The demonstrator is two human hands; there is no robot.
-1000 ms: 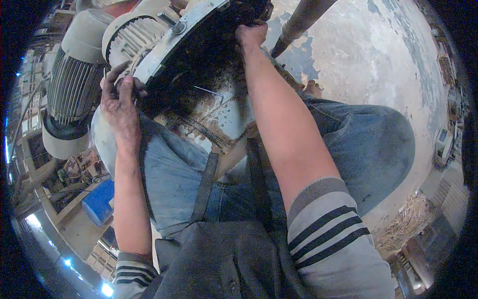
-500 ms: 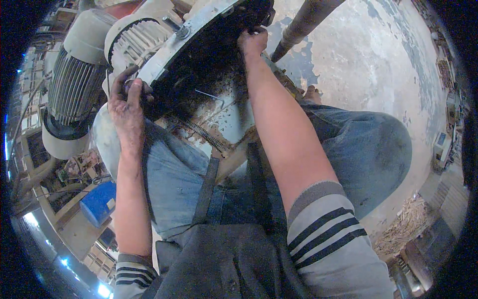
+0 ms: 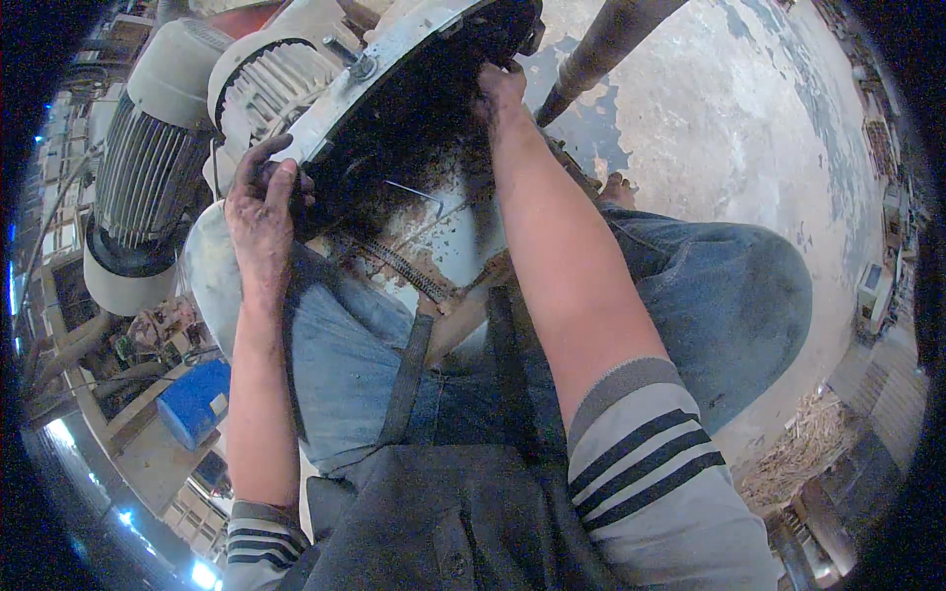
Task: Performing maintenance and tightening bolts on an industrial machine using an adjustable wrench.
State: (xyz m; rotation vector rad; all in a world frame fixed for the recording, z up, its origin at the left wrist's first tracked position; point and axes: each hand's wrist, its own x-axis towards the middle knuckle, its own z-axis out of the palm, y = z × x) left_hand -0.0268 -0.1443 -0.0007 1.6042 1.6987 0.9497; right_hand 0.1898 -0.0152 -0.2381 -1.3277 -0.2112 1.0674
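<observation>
My left hand [image 3: 264, 202], dirty with grease, has its fingers curled on the lower-left end of a pale curved metal plate [image 3: 381, 61], which has a bolt [image 3: 363, 67] sticking out of it. My right hand [image 3: 501, 91] reaches into the dark, grimy underside of the plate, fingers bent around a part too shadowed to make out. Between my arms a thin bent metal rod [image 3: 422, 195] lies across the dirty panel below. A long coiled spring or toothed strip [image 3: 389, 261] runs diagonally beneath it, near my legs.
Two pale motors with finned bodies, one upright-ribbed [image 3: 143, 167], one smaller [image 3: 266, 89], sit at upper left. A dark post [image 3: 601, 59] rises at upper right over patchy painted concrete [image 3: 719, 128]. A blue drum [image 3: 195, 399] stands at lower left; wood scraps [image 3: 798, 448] lie at lower right.
Both hands and the plate appear slightly lower and more to the right in the picture than a second ago. My right fingers have shifted a little under the plate; left fingers keep their hold.
</observation>
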